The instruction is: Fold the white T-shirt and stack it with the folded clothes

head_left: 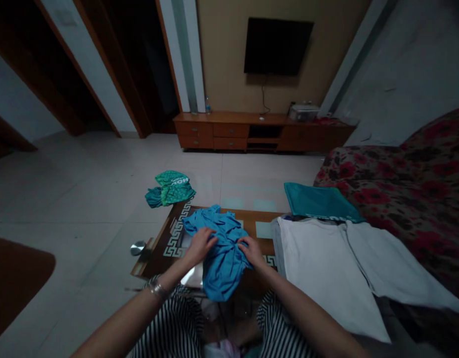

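A crumpled blue cloth garment [224, 271] lies bunched on the glass-topped table and hangs over its near edge. My left hand [203, 244] grips its left side, the fingertips curled into the fabric. On the right side, my right hand [250, 250] pinches a gathered fold between thumb and fingers. Creases run across the cloth between both hands. Which part of the garment each hand holds, I cannot tell.
White garments [326, 263] lie spread at the right, with a teal cloth [321, 201] behind them. A bunched green cloth [173, 188] rests at the table's far left corner [177, 219]. A flowered sofa [386, 174] stands right; a low cabinet [231, 130] stands beyond.
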`<state>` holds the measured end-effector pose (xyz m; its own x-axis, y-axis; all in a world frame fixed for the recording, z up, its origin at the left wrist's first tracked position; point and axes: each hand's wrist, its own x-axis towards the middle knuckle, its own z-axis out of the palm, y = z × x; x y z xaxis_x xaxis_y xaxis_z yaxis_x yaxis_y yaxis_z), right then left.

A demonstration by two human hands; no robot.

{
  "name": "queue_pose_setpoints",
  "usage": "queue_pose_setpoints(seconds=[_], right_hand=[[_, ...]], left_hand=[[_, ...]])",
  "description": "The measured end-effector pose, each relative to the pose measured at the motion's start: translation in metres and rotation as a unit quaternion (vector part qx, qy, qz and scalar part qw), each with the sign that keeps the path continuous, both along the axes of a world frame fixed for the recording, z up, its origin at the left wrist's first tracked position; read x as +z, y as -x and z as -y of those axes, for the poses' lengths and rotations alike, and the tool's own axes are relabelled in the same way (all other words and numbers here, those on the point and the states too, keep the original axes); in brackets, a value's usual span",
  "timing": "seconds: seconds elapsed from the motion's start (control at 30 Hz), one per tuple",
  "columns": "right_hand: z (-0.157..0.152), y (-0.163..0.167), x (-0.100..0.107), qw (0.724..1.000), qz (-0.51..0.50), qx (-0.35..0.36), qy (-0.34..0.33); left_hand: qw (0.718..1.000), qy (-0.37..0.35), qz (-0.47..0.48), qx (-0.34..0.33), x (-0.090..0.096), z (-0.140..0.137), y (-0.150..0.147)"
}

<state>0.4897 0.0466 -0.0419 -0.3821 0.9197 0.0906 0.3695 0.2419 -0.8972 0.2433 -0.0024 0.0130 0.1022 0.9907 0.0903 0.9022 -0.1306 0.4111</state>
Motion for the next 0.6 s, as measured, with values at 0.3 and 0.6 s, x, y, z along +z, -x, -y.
queue_pose_setpoints(seconds=[0.3, 0.6], right_hand=[[0.036, -0.077, 0.082, 0.994, -0.084, -0.064, 0.002], [0.065, -0.145, 0.133, 0.936, -0.279, -0.205, 0.056]], left_hand=[[0.976, 0.084, 0.171, 0.104, 0.014, 0.102, -0.007], [0.807, -0.035, 0.534, 0.250, 0.096, 0.163, 0.062]])
